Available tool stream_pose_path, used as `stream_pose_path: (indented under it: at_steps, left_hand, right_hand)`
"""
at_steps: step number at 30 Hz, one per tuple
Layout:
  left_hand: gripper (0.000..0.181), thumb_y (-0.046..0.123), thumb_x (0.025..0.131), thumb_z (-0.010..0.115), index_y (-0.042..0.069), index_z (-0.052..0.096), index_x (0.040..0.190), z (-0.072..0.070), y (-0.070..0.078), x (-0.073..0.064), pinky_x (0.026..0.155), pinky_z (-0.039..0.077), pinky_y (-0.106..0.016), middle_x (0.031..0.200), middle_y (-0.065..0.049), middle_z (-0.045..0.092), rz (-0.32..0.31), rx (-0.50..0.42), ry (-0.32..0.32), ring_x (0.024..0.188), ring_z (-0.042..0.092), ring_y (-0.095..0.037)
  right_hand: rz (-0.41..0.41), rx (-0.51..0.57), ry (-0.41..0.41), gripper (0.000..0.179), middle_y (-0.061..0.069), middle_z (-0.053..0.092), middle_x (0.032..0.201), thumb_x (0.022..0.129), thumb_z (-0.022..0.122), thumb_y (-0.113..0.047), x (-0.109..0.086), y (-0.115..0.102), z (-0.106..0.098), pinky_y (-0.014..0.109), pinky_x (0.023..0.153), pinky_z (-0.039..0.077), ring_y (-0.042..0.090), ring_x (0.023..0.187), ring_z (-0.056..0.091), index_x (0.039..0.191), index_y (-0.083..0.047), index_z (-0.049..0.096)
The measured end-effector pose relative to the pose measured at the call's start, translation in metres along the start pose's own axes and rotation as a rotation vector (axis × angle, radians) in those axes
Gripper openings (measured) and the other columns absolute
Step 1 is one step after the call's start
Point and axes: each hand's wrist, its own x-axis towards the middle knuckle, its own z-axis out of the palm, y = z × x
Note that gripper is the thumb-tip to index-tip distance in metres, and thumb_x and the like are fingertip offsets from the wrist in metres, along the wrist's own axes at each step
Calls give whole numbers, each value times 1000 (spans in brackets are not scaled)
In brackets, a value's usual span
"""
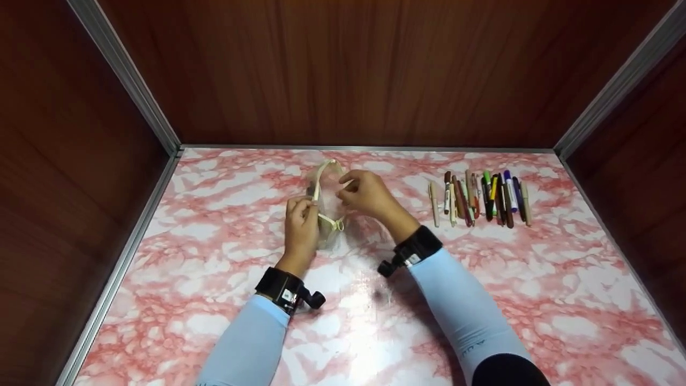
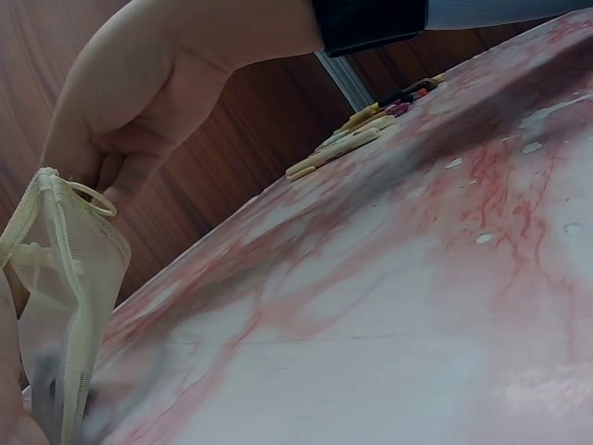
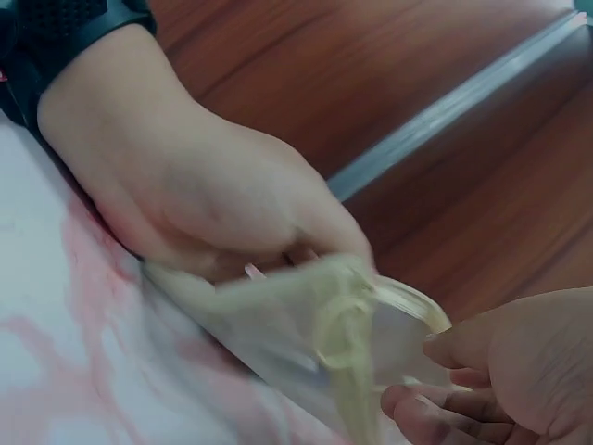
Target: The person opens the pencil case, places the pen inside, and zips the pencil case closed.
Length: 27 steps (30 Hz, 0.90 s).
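Observation:
A sheer cream mesh pouch [image 1: 326, 234] with a zipper edge stands with its mouth spread between the two hands. My left hand [image 1: 302, 222] grips its near-left rim, thumb against the zipper band. My right hand [image 1: 370, 195] is at the opposite rim, its thumb and fingers curled at the edge. In the right wrist view the right thumb [image 3: 454, 348] meets the zipper band. A small loop at the zipper's end shows on the pouch [image 2: 69, 250] in the left wrist view. A dark blurred shape shows through the mesh low down.
Several pens and markers [image 1: 470, 201] lie side by side to the right on the pink marbled table [image 1: 241, 203]. One beige pen [image 1: 434, 206] is slightly apart at their left end. Brown wood-look panels [image 1: 364, 75] with metal edge strips enclose the back and sides.

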Motion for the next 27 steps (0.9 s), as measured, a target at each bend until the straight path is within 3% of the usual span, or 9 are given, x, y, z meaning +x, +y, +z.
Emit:
stream_pose_path:
  at_steps: [4, 6, 9, 13, 19, 24, 27]
  left_hand:
    - [20, 6, 110, 65, -7, 72, 96, 0, -1, 1, 90, 53, -21, 130, -19, 62, 20, 25, 6, 111, 62, -20]
    - [20, 7, 110, 65, -5, 73, 96, 0, -1, 1, 94, 54, -24, 130, -18, 62, 26, 53, 10, 114, 64, -24]
    - [19, 9, 109, 66, -3, 74, 96, -2, 1, 0, 100, 54, -29, 129, -17, 63, 25, 86, 30, 118, 65, -28]
    - [17, 10, 109, 68, -3, 74, 98, -4, 3, -2, 99, 57, -33, 128, -17, 63, 9, 109, 61, 119, 66, -30]
    - [18, 10, 109, 68, -4, 74, 100, -4, 3, -2, 94, 57, -32, 127, -17, 62, 22, 124, 65, 115, 66, -30]
    - [21, 11, 110, 69, -3, 71, 95, -3, 2, -1, 96, 56, -33, 124, -17, 61, 63, 136, 54, 115, 64, -30]
    - [20, 11, 109, 69, -2, 71, 94, -3, 2, -1, 94, 56, -32, 123, -16, 61, 68, 132, 57, 114, 64, -29]
  right_hand:
    - [20, 2, 48, 33, 32, 81, 117, 105, 74, -8, -9, 11, -28, 57, 85, 70, 52, 101, 81, 135, 5, 72]
    - [32, -8, 73, 32, 31, 81, 120, 107, 73, -10, -14, 17, -45, 61, 88, 69, 51, 103, 80, 136, 3, 72]
    - [39, -43, 127, 31, 26, 81, 123, 108, 73, -10, -21, 29, -71, 48, 84, 70, 45, 103, 81, 137, 1, 73]
    - [21, -145, 212, 31, 24, 83, 122, 108, 73, -11, -32, 45, -102, 29, 79, 65, 40, 102, 81, 137, 1, 75]
    - [29, -267, 329, 34, 24, 81, 126, 108, 72, -14, -51, 65, -146, 42, 95, 61, 40, 112, 77, 141, -5, 74]
    - [36, -320, 386, 37, 26, 81, 124, 109, 71, -15, -68, 81, -177, 32, 85, 57, 42, 111, 77, 145, -4, 72]
    - [43, -376, 396, 43, 26, 80, 124, 111, 67, -20, -77, 89, -193, 36, 83, 56, 42, 110, 76, 151, -5, 68]
